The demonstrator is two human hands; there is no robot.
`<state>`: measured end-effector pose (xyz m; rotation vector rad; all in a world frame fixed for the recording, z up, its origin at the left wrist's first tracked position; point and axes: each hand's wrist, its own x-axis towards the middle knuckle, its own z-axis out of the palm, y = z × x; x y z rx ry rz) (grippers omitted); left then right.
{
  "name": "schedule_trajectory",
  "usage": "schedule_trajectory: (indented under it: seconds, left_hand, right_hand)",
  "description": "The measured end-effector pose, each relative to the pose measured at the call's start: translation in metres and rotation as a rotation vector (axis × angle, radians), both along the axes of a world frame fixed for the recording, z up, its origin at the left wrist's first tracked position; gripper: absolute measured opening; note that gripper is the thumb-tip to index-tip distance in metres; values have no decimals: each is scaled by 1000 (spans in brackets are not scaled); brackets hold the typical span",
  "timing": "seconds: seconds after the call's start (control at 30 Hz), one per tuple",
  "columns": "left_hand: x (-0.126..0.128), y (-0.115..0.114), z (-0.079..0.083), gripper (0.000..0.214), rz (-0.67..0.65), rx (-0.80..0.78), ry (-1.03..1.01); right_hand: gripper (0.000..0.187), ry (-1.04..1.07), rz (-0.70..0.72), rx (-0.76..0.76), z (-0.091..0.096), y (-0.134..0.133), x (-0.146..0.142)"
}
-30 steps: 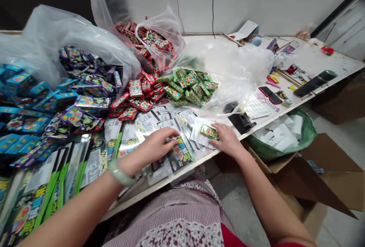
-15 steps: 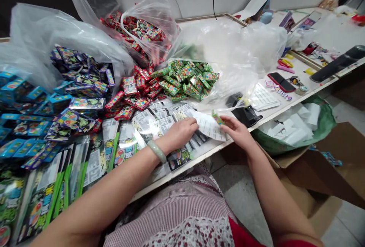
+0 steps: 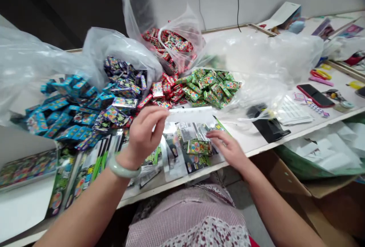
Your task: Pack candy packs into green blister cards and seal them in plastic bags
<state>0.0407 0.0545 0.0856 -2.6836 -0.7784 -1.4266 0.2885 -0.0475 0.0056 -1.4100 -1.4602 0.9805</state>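
Pinched between the thumb and fingers of my left hand [image 3: 146, 133] is the edge of a white paper sheet [image 3: 189, 115], which stretches rightward above the table. My right hand [image 3: 229, 150] has its fingers stretched out and holds nothing. Just left of its fingertips, a small green box [image 3: 199, 147] lies on a flat printed plastic pouch [image 3: 188, 163]. More such pouches, with black and green print, overlap along the table's front edge, partly hidden under my left hand and forearm.
Heaps of small blue boxes [image 3: 57, 113], purple boxes [image 3: 122, 77], red boxes [image 3: 171, 87] and green boxes [image 3: 212, 85] spill from clear plastic bags [image 3: 114, 41]. Rightward lie a black holder [image 3: 265, 125], papers [image 3: 293, 110] and a phone [image 3: 315, 95]. A green sack [image 3: 305, 163] stands below.
My left hand has moved left and up with the paper sheet. The green box, earlier in my right hand, now lies on a pouch, and the right hand has opened. The camera has turned left.
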Motion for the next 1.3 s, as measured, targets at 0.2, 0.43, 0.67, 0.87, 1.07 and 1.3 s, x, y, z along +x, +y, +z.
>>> schedule_trajectory:
  seconds: [0.2,0.43,0.67,0.87,1.07,1.3]
  left_hand:
    - [-25,-56,-35,36,-216,1,124]
    - [-30,-80,-58,37,-29,-549,-278]
    - [-14,-66,-64,15,85,-1181,-579]
    - [-13,-64,-61,10,73,-1080,-562]
    - [-18,-61,-62,12,80,-1106,-738]
    - [-18,-64,-58,22,30,-1396,-962]
  right_hand:
    - [75,722,-112,-415,22,-1,3]
    - [66,605,-218,-133,14,6,-29]
    - [49,467,-186,-122,12,-2,-45]
    - [21,263,-193,-116,10,1,-43]
    - [31,179,-290,183,6,0,-37]
    - [29,26,-248,195,-1,-2,-43]
